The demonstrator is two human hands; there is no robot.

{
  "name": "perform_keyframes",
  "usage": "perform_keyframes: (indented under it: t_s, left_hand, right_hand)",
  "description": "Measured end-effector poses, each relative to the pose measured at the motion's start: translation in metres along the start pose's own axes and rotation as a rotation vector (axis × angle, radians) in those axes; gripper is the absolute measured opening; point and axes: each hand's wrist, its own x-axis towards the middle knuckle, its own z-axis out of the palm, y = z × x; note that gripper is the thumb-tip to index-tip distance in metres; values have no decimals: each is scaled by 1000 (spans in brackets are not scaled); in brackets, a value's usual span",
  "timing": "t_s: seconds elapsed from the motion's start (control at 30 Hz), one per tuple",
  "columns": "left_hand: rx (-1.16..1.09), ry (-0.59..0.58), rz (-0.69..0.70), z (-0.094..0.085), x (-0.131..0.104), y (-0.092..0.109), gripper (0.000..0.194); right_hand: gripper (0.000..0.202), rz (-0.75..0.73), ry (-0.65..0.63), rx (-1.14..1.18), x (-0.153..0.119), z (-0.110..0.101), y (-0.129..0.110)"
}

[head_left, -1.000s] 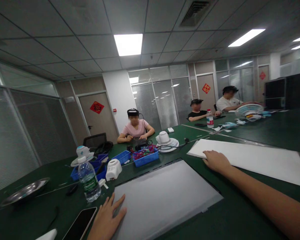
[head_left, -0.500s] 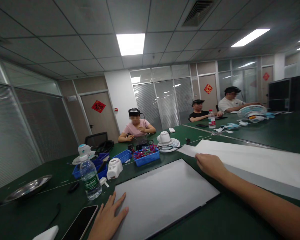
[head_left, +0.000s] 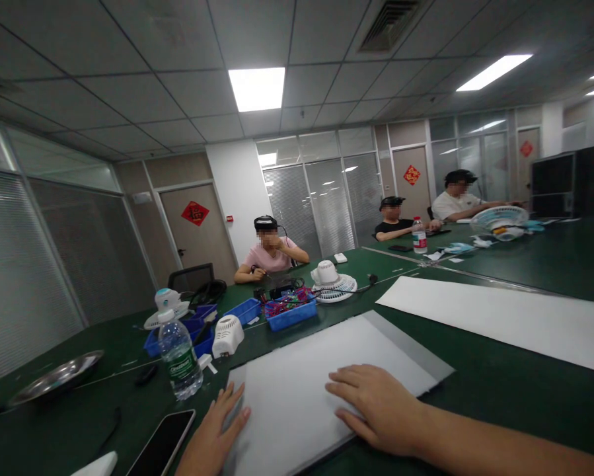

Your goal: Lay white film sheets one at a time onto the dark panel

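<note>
The person's left grip (head_left: 213, 426) is spread and released, fingers splayed flat over the near-left edge of a large white sheet (head_left: 291, 373). The right grip (head_left: 378, 404) lies palm down, fingers loosely bent, on the sheet's lower right part, grasping nothing visible. The sheet lies on the bench (head_left: 515, 393) between and beyond both grips, dark edging (head_left: 428, 393) showing past its lower right side. A greyer strip (head_left: 415, 350) runs down its right side; whether this is a separate layer cannot be told. The sheet appears laid down, its edges perhaps not yet flush. More white paper (head_left: 499, 314) lies apart, beyond the right grip and to its right, touched by neither grip. A smartphone (head_left: 160, 443) rests just left of the left grip; a water bottle (head_left: 178, 360) stands beyond it. Farther out are a blue bin (head_left: 293, 320) of wires (head_left: 289, 302) and a seated co-worker (head_left: 273, 256).
</note>
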Motion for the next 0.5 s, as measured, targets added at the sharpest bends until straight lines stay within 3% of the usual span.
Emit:
perform_keyframes:
  t_s: [0.1,0.33,0.5]
  left_hand:
    - [-24,30,11,-1,0,-3,77]
    - [17,30,40,-5,-4,4,80]
    - [41,25,45,-3,-3,8,74]
  right_hand:
    - [38,97,-60,-88,3,-1,3]
    - [43,60,-65,-187,3,14,-3]
    - [45,-45,-56,-157,-2,13,6]
